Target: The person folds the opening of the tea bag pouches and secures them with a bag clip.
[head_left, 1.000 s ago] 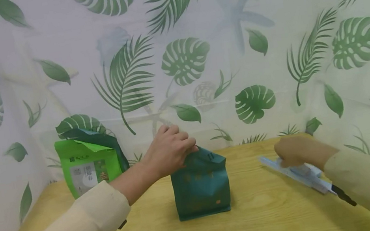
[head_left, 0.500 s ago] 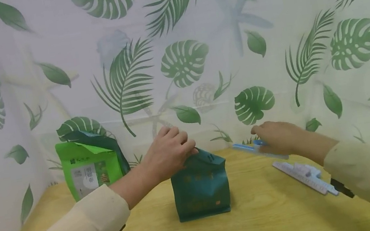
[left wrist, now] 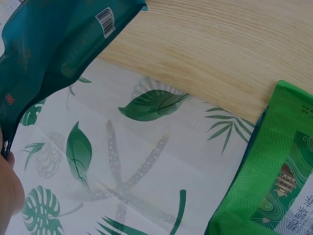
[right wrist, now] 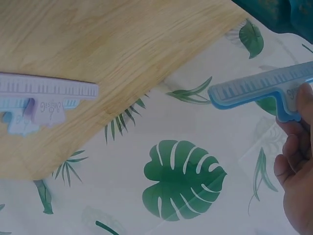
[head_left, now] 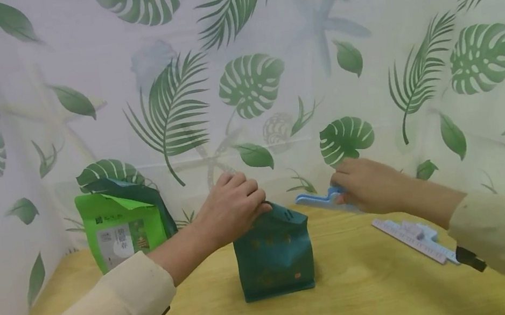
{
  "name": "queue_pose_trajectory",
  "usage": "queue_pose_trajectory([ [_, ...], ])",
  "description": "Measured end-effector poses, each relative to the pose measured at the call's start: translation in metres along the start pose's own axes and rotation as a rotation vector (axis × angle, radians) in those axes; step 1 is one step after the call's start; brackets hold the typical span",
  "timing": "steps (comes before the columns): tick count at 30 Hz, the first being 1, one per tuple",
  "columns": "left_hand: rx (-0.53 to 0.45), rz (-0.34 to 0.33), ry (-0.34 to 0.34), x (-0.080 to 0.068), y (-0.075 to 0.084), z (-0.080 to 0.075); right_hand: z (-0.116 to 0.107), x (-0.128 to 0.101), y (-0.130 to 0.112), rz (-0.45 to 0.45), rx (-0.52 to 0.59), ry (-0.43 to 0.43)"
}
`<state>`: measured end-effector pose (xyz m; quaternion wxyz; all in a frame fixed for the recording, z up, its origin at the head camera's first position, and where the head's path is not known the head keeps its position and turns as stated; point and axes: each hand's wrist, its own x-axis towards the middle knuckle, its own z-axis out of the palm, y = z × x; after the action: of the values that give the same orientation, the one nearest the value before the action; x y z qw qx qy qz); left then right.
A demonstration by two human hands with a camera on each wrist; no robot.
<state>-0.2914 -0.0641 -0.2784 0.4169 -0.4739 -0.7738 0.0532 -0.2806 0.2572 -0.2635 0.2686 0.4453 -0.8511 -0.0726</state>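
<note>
A dark teal foil bag (head_left: 274, 257) stands upright on the table, its top folded over. My left hand (head_left: 232, 201) pinches that folded top at its left part; in the left wrist view the teal bag (left wrist: 63, 54) shows a barcode, and only the edge of the hand (left wrist: 10, 191) appears. To the right of the bag, my right hand (head_left: 369, 183) holds a blue plastic sealing clip (head_left: 320, 201) by its handles, the long bar pointing at the bag's top. The right wrist view shows the clip (right wrist: 259, 88) between thumb and fingers, with the bag's corner (right wrist: 283, 12) near it.
Two more clips, one pale purple (head_left: 409, 240) and one light blue (head_left: 432, 234), lie together on the table at right. A bright green tea bag (head_left: 120, 221) stands at left, with another dark teal bag (head_left: 163, 203) behind it. A leaf-print cloth (head_left: 262, 25) borders the wooden table (head_left: 351, 295).
My right hand has lifted a blue clip off the pile at right and carried it left, close to the bag's top. The left hand keeps its hold on the bag.
</note>
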Motion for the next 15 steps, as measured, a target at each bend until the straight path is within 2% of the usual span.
queue_pose_trajectory([
  [3, -0.004, 0.009, 0.021, -0.0008, -0.0001, -0.0012, -0.0025, 0.0013, -0.0005, -0.018, 0.029, 0.013],
  [7, -0.001, 0.016, 0.032, -0.0023, -0.0002, -0.0015, -0.0027, 0.0039, -0.0034, -0.021, 0.08, -0.013],
  [11, -0.004, 0.02, 0.024, -0.0022, 0.0012, -0.0012, -0.0028, 0.0065, -0.0061, -0.029, 0.067, -0.026],
  [15, -0.017, 0.022, 0.028, -0.0017, 0.0033, -0.0007, -0.0056, 0.0063, -0.0059, 0.0, 0.057, -0.051],
])
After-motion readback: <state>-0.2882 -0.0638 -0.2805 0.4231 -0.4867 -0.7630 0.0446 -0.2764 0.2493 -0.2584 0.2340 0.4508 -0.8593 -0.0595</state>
